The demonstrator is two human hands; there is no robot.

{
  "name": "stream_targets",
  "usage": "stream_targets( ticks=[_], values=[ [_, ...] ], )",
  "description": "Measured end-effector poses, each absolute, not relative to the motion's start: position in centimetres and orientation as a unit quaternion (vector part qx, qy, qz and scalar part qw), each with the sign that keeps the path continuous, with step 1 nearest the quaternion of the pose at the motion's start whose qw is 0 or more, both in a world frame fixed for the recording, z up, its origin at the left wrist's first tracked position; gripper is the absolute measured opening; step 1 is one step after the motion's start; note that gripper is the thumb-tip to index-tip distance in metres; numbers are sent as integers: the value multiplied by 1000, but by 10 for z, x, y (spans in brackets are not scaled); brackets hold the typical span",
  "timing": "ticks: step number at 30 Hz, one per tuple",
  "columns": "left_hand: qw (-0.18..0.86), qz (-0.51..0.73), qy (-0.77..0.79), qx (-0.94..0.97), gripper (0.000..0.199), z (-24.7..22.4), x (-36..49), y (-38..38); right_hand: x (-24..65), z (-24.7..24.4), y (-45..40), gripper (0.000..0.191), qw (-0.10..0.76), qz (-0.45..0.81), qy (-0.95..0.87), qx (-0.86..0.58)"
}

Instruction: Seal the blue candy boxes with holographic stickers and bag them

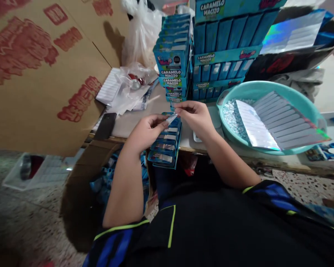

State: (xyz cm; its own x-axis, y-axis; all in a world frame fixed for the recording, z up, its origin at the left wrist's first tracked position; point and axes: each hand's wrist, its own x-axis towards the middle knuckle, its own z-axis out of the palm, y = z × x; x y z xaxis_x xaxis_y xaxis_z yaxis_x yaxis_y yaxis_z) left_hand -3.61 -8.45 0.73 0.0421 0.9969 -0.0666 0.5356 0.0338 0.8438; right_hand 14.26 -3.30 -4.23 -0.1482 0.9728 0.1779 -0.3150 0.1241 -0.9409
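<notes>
My left hand and my right hand meet over a blue display box at the table's front edge. Between their fingertips they pinch a small, whitish, shiny strip; its exact kind is unclear. Both hands are closed on it, the left from the near side and the right from the far end. Blue packets with pale strips on them stand in a row inside the display box. My fingers hide the box's far part.
Stacked blue candy boxes rise behind my hands. At right, a turquoise basin holds small pale pieces and ribbed silvery sheets. A large cardboard box stands left; an open carton with blue packets sits below the table.
</notes>
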Motion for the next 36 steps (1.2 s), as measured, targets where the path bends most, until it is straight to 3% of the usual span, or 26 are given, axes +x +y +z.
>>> stream_targets(
  ticks=[6, 15, 22, 27, 36],
  values=[
    [292, 247, 646, 661, 27, 3, -39, -64, 134, -78, -39, 24, 607, 634, -336, -342],
    [332, 195, 622, 682, 48, -2, -50, -5, 107, -113, -19, 35, 687, 584, -187, -388],
    [386, 174, 673, 606, 71, -8, -53, 26, 91, -122, -6, 25, 707, 573, -125, -395],
    [392, 142, 681, 602, 60, -9, -54, 41, 86, -121, -6, 18, 702, 577, -151, -389],
    [394, 88, 674, 619, 60, -5, -58, 45, 94, -114, -3, 29, 687, 592, -170, -385]
  ],
)
